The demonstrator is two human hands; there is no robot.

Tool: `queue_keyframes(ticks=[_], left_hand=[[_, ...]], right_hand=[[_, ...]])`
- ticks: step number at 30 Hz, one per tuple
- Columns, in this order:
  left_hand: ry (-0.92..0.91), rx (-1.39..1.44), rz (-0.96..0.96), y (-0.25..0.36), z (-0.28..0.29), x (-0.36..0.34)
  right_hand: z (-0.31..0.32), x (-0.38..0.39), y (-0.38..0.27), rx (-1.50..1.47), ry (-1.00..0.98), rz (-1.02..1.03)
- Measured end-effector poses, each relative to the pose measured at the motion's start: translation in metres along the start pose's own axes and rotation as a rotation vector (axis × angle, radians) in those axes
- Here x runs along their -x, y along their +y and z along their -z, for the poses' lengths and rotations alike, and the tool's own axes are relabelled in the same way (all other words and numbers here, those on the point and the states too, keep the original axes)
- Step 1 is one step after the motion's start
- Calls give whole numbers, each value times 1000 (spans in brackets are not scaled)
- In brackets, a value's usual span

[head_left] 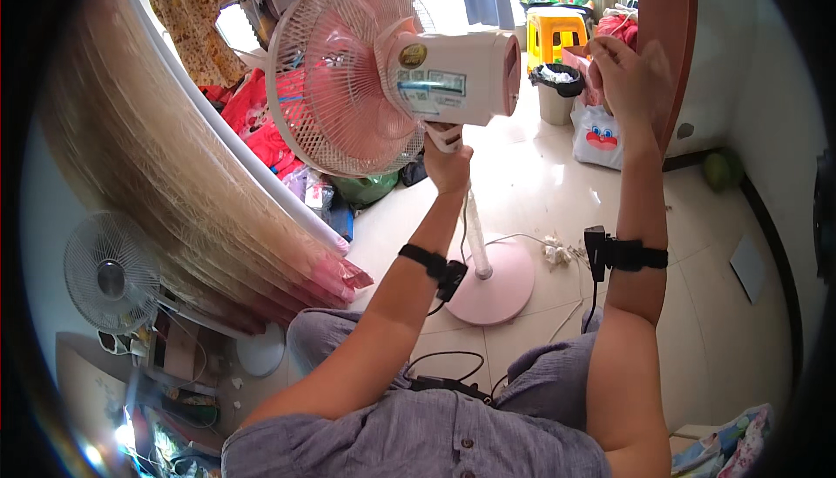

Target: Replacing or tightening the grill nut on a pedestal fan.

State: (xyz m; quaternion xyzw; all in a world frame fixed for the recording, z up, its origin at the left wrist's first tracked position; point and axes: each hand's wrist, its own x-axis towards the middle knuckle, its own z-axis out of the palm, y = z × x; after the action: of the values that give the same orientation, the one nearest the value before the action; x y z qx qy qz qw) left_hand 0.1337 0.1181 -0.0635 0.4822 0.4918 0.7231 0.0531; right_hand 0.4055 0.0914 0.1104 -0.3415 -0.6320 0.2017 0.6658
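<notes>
A pink and white standing fan [488, 86] stands in front of me, its caged blades turned to the left and its motor housing to the right. My left hand [447, 166] is closed around the fan's neck, just under the housing. From there the pole runs down to a round pink base [492, 291] on the floor. Off to the right of the fan, my right hand [629, 82] is raised with thumb and fingers pinched together. Whatever lies between those fingertips, if anything, is too small to make out. Each forearm wears a black strap with a small device.
A second white fan [109, 278] stands at the left beside a long curtain [192, 156]. Toward the window are a yellow stool [557, 34], a bin [557, 99] and a white bag [599, 134]. A cord and crumpled scraps [557, 253] lie by the base.
</notes>
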Motion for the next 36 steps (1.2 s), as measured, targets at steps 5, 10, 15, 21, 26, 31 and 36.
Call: queue_keyframes(ticks=[5,10,15,21,26,31,36], left_hand=[[-738,151,139,-28,54,-20],[-869,449,163,-37,98,-40],[-1217,724,362,37,105,-45],[-1263,905,376,35,99,-48],[-1233,845,394,4,112,-58],[-1236,800,345,15,112,-76],[-1253,728,280,21,133,-80]], right_hand=[[6,-7,43,-101,-61,-97],[4,-11,50,-127,-29,-85],[12,-6,30,-52,183,-150],[21,-10,13,52,276,90],[-29,21,-47,414,145,421],[-92,53,-76,544,88,606],[-121,49,-75,692,144,586]])
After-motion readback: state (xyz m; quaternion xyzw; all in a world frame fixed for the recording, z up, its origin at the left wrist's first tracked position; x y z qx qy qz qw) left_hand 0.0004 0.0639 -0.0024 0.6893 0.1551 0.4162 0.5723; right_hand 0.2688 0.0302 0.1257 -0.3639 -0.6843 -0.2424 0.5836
